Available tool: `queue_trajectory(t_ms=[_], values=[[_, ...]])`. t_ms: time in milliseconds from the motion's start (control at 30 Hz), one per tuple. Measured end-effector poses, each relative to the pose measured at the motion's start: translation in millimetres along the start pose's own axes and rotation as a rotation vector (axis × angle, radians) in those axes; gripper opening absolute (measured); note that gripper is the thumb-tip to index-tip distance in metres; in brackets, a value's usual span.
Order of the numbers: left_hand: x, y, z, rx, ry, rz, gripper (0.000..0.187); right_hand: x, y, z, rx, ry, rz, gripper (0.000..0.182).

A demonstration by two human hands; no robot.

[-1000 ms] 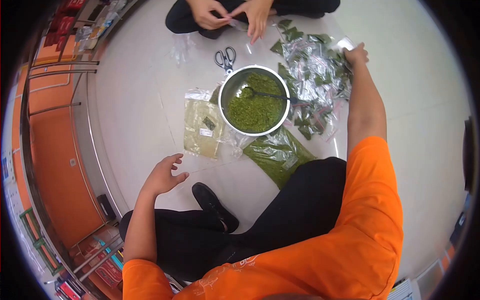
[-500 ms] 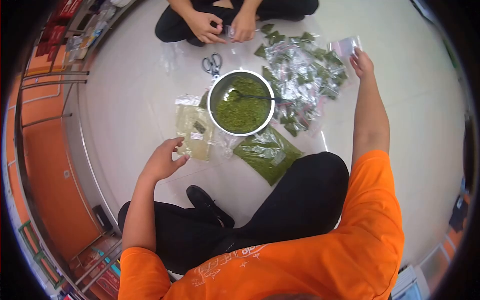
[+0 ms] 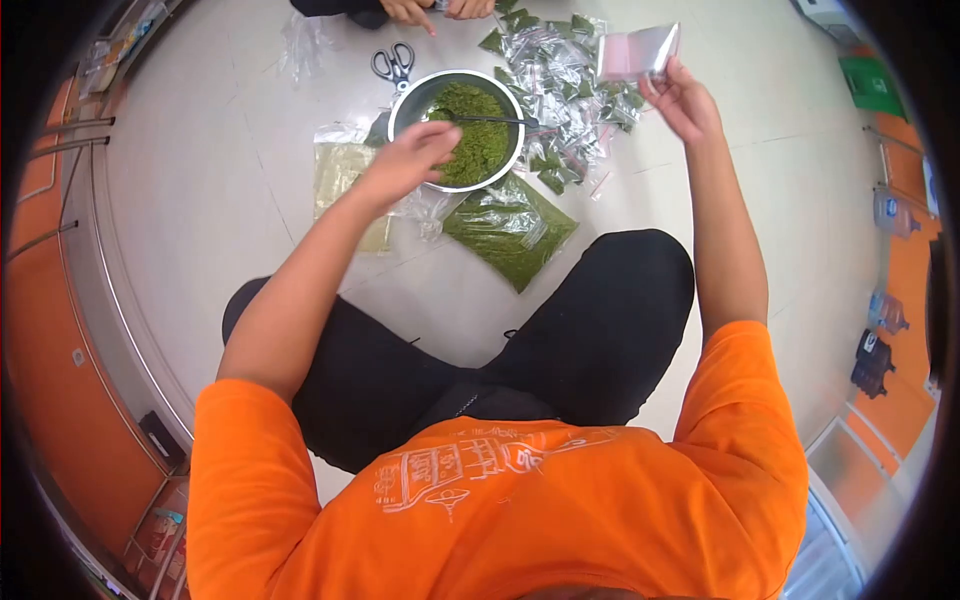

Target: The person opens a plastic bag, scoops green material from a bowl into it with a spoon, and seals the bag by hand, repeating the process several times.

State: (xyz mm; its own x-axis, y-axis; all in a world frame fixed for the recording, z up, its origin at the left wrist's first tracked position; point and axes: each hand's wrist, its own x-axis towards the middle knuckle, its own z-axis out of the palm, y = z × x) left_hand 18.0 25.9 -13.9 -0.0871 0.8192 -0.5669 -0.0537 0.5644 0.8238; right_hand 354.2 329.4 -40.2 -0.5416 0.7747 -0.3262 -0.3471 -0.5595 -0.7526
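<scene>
A stack of clear zip bags (image 3: 635,54) is pinched in my right hand (image 3: 688,102), raised at the right of the filled bags. My left hand (image 3: 408,165) holds nothing, its fingers apart over the left rim of the metal pot (image 3: 402,112). Shredded green leaves (image 3: 480,150) fill the pot's bottom, and a dark-handled spoon (image 3: 495,120) rests across them. Right of the pot lies a pile of small clear bags with green contents (image 3: 565,85). A large bag of green shreds (image 3: 512,232) lies in front of it, and a pale yellowish bag (image 3: 340,175) lies partly behind my left forearm.
Scissors (image 3: 394,66) lie on the tiled floor (image 3: 220,180) behind the pot. Another person's hands (image 3: 440,10) are at the top edge, near a crumpled clear bag (image 3: 305,45). My crossed legs (image 3: 590,330) border the near side. Large water bottles (image 3: 890,212) stand far right.
My left hand has moved up and right, from beside the yellowish bag to over the pot. My right hand has brought the zip bags inward. The whole view has shifted.
</scene>
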Motion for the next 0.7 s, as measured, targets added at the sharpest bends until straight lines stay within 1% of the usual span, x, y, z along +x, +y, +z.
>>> queue_trajectory(t_ms=[33, 67, 133, 200, 233, 267, 333, 367, 433, 467, 500, 633, 700], values=[[9.2, -0.2, 13.6, -0.32, -0.033, -0.076, 0.079, -17.9, 9.3, 29.9, 0.076, -0.097, 0.062, 0.02], [14.4, -1.1, 26.0, -0.643, -0.068, -0.156, 0.084, -43.9, 19.6, 70.8, 0.143, -0.1, 0.132, 0.023], [10.1, 14.7, 40.1, -0.965, -0.209, -0.093, 0.077, -72.8, 48.0, 113.5, 0.131, -0.189, 0.194, 0.026], [12.9, 10.0, 40.6, -0.864, -0.302, 0.073, 0.068, -86.2, 73.1, 140.8, 0.165, -0.16, 0.272, 0.026], [17.3, 10.5, 37.5, -0.793, -0.351, 0.161, 0.063, -92.7, 79.6, 152.7, 0.08, -0.109, 0.26, 0.021], [17.2, 9.1, 37.4, -0.887, -0.296, 0.095, 0.049, -97.6, 85.7, 161.5, 0.047, 0.007, 0.249, 0.019], [13.3, 10.5, 30.3, -0.844, -0.273, 0.13, 0.046, -103.9, 93.6, 184.4, -0.206, 0.28, 0.133, 0.022], [9.3, 10.4, 24.0, -0.798, -0.282, 0.133, 0.045, -115.3, 94.2, 186.6, -0.252, 0.293, 0.099, 0.023], [9.7, 11.1, 16.2, -0.727, -0.208, 0.182, 0.046, -108.5, 93.2, 194.2, -0.346, 0.272, 0.012, 0.024], [5.9, 5.5, 16.7, -0.698, -0.176, 0.182, 0.046, -106.9, 92.5, 192.4, -0.36, 0.243, 0.002, 0.024], [3.2, 6.8, 12.2, -0.698, -0.195, 0.193, 0.044, -105.3, 88.2, 188.5, -0.378, 0.218, -0.003, 0.024], [-10.1, 13.0, -1.6, -0.679, -0.137, 0.219, 0.037, -103.9, 76.7, 192.6, -0.407, 0.139, -0.047, 0.026], [-4.2, 7.7, -9.2, -0.581, -0.075, 0.218, 0.035, -103.0, 78.6, 195.8, -0.409, 0.108, -0.051, 0.026]])
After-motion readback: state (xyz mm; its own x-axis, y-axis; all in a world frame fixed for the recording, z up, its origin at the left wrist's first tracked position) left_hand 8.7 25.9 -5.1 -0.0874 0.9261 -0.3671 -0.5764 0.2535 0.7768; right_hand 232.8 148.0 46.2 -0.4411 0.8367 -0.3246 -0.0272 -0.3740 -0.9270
